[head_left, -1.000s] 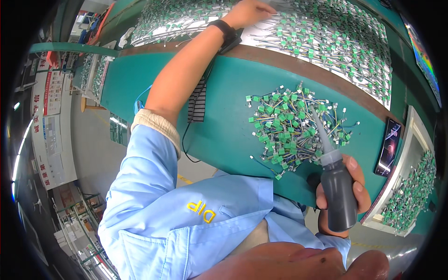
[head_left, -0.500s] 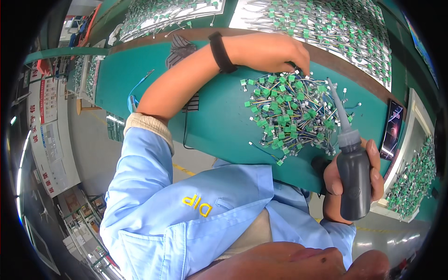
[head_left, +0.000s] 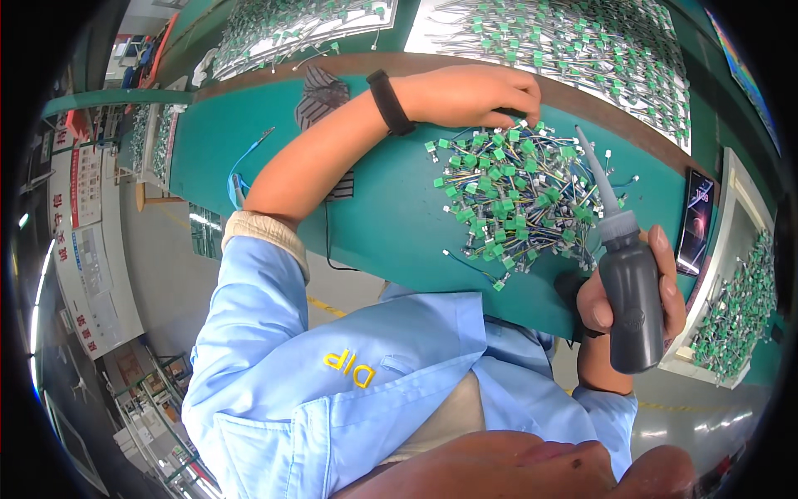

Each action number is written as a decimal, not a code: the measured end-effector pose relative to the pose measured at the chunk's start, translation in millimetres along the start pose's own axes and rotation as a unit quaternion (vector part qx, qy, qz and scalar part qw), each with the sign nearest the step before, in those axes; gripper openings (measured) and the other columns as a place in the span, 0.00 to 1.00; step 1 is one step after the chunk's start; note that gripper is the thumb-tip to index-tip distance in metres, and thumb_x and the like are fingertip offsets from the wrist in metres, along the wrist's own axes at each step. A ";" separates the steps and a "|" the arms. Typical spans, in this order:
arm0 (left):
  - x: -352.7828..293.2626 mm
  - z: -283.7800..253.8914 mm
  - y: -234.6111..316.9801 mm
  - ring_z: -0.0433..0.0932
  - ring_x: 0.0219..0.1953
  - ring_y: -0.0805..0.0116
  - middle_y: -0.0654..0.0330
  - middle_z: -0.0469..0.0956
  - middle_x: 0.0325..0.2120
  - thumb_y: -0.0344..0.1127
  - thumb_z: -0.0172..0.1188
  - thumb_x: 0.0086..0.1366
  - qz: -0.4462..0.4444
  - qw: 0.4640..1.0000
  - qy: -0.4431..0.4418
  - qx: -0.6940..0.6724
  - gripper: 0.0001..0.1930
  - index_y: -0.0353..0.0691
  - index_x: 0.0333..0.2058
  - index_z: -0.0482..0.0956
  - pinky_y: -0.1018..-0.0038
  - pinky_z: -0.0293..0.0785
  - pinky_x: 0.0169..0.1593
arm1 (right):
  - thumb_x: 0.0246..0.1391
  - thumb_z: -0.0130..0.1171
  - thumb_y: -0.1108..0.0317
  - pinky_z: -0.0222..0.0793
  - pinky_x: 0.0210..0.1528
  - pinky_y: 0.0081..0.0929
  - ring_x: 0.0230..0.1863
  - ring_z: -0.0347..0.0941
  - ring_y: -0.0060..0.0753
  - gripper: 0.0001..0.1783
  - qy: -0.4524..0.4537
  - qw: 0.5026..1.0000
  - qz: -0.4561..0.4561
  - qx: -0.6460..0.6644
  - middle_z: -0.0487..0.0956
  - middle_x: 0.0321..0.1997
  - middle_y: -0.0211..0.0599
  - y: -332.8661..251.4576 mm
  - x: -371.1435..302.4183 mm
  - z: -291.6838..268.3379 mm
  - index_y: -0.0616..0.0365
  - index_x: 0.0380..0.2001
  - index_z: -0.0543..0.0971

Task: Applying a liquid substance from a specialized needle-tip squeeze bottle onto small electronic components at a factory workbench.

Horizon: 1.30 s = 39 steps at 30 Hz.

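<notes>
My right hand [head_left: 665,287] is wrapped round a black squeeze bottle [head_left: 633,312]. Its long grey nozzle [head_left: 600,179] points up and away, toward the right side of a pile of green connectors with short coloured wires [head_left: 507,195]. At the pile's far edge, my left hand [head_left: 486,96] has thumb and fingers closed together. A small white wire connector [head_left: 523,124] shows at those fingertips, though the hand hides most of the grip. One wired connector [head_left: 499,284] lies apart at the pile's near side.
Beyond the green bench [head_left: 391,208] are white boards [head_left: 424,37] covered with wired connectors. To the right lie a phone [head_left: 697,220] and a white-framed tray [head_left: 677,353] of connectors. A striped cloth [head_left: 324,91] lies beneath my left forearm, near a blue cord [head_left: 246,158].
My left hand has shifted slightly left along the pile's far edge. The bottle in my right hand has risen a little in the picture.
</notes>
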<state>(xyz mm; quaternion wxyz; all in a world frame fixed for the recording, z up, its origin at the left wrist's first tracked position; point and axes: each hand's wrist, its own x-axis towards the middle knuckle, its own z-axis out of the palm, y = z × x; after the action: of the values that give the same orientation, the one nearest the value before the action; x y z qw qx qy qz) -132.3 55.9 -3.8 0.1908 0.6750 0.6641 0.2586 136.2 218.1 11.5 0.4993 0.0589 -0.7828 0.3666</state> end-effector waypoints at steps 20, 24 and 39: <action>-6.8 13.8 118.4 0.80 0.49 0.58 0.44 0.75 0.54 0.16 0.55 0.64 0.045 0.829 0.357 -0.428 0.22 0.32 0.57 0.68 0.70 0.79 0.49 | 0.60 0.62 0.55 0.80 0.27 0.35 0.31 0.81 0.56 0.33 0.122 0.992 -0.021 -0.027 0.68 0.58 0.72 10.0 8.6 24.7 0.48 0.60 0.55; -7.7 20.8 134.5 0.81 0.48 0.61 0.43 0.71 0.57 0.15 0.58 0.62 0.004 0.832 0.295 -0.470 0.29 0.33 0.62 0.63 0.72 0.80 0.48 | 0.56 0.66 0.66 0.80 0.25 0.34 0.32 0.81 0.56 0.35 -0.004 0.992 0.036 0.124 0.59 0.66 0.68 3.5 9.9 13.1 0.45 0.60 0.56; -8.6 51.6 150.3 0.83 0.41 0.68 0.45 0.65 0.62 0.16 0.62 0.61 -0.129 0.741 0.266 -0.603 0.34 0.35 0.64 0.61 0.75 0.81 0.45 | 0.48 0.68 0.81 0.83 0.34 0.37 0.37 0.82 0.52 0.37 -0.035 0.983 0.030 0.178 0.58 0.68 0.64 11.5 12.4 24.2 0.48 0.57 0.61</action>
<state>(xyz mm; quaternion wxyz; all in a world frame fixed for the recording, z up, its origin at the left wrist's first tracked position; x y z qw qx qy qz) 18.8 45.0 44.8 0.4055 0.2306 0.4735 0.7471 106.9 214.6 10.1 0.4418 0.1358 -0.7235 0.5127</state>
